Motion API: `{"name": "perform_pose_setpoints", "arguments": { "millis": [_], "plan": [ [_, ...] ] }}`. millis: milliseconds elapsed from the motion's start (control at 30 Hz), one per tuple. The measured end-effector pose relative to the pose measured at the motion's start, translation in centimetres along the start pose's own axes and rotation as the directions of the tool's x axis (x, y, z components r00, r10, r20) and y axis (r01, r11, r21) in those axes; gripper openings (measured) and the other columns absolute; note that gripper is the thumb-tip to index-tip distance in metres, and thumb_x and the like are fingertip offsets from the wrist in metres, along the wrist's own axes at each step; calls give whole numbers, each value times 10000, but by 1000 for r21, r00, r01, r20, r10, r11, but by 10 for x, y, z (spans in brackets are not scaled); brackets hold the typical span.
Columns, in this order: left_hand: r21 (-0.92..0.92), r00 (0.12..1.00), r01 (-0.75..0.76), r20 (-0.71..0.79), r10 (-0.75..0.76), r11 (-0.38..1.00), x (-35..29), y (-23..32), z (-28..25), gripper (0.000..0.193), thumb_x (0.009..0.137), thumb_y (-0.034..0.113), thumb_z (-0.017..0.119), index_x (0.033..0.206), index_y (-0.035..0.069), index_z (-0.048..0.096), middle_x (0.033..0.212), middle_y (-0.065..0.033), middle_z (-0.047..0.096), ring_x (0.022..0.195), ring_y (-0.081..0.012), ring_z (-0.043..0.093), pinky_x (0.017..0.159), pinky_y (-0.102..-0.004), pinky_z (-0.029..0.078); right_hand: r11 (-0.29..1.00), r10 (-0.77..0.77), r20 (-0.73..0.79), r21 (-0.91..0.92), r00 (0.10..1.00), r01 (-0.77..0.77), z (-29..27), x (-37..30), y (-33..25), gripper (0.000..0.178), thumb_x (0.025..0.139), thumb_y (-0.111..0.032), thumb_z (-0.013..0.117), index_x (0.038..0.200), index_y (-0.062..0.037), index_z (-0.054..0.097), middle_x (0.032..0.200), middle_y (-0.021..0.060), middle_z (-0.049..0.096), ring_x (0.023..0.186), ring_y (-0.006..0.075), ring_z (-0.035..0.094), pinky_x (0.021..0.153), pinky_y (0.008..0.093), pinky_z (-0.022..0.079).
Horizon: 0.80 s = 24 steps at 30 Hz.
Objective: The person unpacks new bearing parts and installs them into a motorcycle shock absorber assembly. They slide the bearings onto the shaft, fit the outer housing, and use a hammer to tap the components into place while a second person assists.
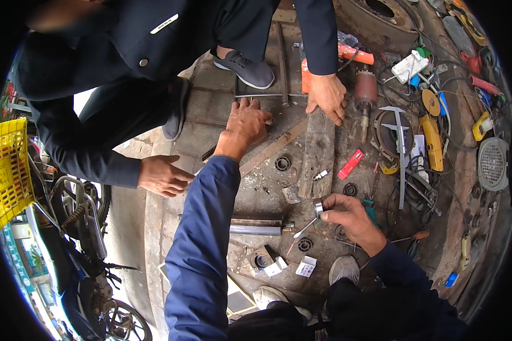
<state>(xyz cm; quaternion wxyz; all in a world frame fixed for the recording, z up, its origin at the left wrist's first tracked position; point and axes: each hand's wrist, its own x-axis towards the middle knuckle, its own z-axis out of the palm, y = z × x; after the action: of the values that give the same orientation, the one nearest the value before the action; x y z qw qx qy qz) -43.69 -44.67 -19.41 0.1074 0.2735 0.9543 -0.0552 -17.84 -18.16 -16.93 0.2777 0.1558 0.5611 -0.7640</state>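
Note:
My right hand (pixel 354 220) pinches a shiny ring-shaped metal bearing (pixel 318 208) between thumb and fingers, low over the ground. Just below the bearing is a slim pale-tipped tool (pixel 305 228); whether my hand touches it, I cannot tell. My left hand (pixel 243 129) reaches far forward, its fingers bent down over a dark piece beside a flat metal strip (pixel 276 148); what lies under the palm is hidden. Past the right hand, a worn wooden plank (pixel 320 148) carries a small white-and-dark part (pixel 321 175). A red tube-like box (pixel 350 165) sits to the plank's right.
A person crouches opposite, one hand (pixel 327 98) on the plank, the other hand (pixel 164 176) beside my left sleeve. Loose bearings (pixel 283 163), small boxes (pixel 306 266), a caliper (pixel 402 153), a yellow grinder (pixel 432 142) and a motor rotor (pixel 365 91) lie around. Motorcycles (pixel 74 267) stand left.

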Motion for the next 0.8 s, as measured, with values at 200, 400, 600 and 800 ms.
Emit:
{"name": "perform_pose_setpoints", "arguments": {
  "millis": [200,400,600,800],
  "plan": [
    [-93,999,-16,-39,12,996,-6,3,-5,439,853,62,624,1151,307,833,1331,-148,653,1296,-400,551,1069,-528,435,1000,-3,11,10,1000,3,-2,1,1,280,872,-110,813,1087,45,723,997,39,719,911,112,642,837,282,499],
    [-180,995,37,-88,-54,983,-16,-5,-3,555,797,-7,575,1203,289,809,1437,-136,637,1346,-408,530,1136,-572,408,1000,16,3,-11,1000,-16,-3,-4,3,275,871,-94,811,1089,45,715,1000,40,717,913,113,646,835,281,504],
    [-242,984,45,-158,-85,969,-20,-10,3,561,792,2,591,1234,279,797,1430,-118,643,1351,-403,529,1149,-577,405,999,-9,9,32,1000,9,1,-7,1,227,868,-51,809,1072,10,729,1014,30,726,898,107,646,819,286,492],
    [-126,993,75,-83,-86,989,-16,-6,12,534,815,28,607,1230,297,807,1413,-120,650,1348,-393,536,1138,-555,416,1000,-10,23,24,1000,9,7,-11,3,213,876,-31,794,1072,13,723,1032,29,720,928,107,642,840,288,489]
  ]
}}
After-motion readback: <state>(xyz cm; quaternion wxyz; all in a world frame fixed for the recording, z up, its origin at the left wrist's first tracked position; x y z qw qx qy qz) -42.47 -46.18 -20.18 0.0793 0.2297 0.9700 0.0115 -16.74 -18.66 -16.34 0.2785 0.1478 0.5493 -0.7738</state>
